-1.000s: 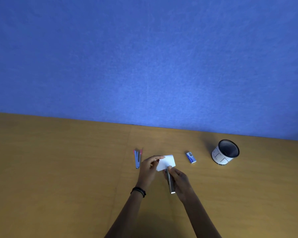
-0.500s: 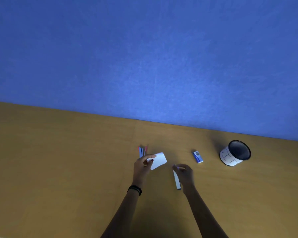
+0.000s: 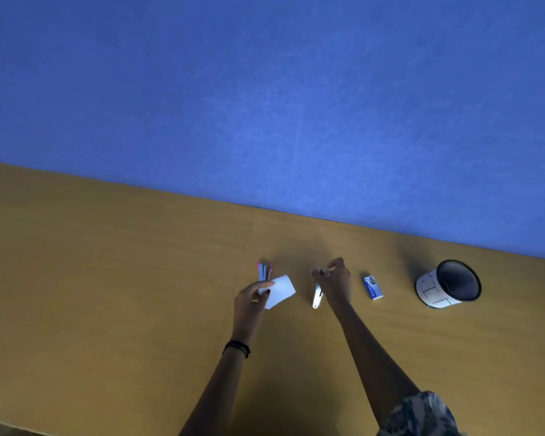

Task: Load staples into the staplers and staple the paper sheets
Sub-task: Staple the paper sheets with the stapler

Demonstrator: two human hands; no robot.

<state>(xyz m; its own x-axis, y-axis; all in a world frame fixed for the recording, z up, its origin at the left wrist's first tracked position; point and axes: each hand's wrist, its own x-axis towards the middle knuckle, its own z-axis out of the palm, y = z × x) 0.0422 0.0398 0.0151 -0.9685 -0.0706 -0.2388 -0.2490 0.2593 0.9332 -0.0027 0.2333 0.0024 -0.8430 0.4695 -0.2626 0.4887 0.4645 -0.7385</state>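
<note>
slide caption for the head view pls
Left hand holds paper sheets; right hand grips a silver stapler on the table.

Your view: dim, even light. Soft shadow left of the cup point(image 3: 447, 286), another on the desk point(image 3: 107, 278) under your arms. Right hand point(image 3: 335, 278) motion-blurred. Wide-angle tilt bends the wall point(image 3: 265, 105) line.

stapler point(image 3: 317, 295) left of staple box point(image 3: 373, 287), cup point(image 3: 448, 284) rightmost
</note>
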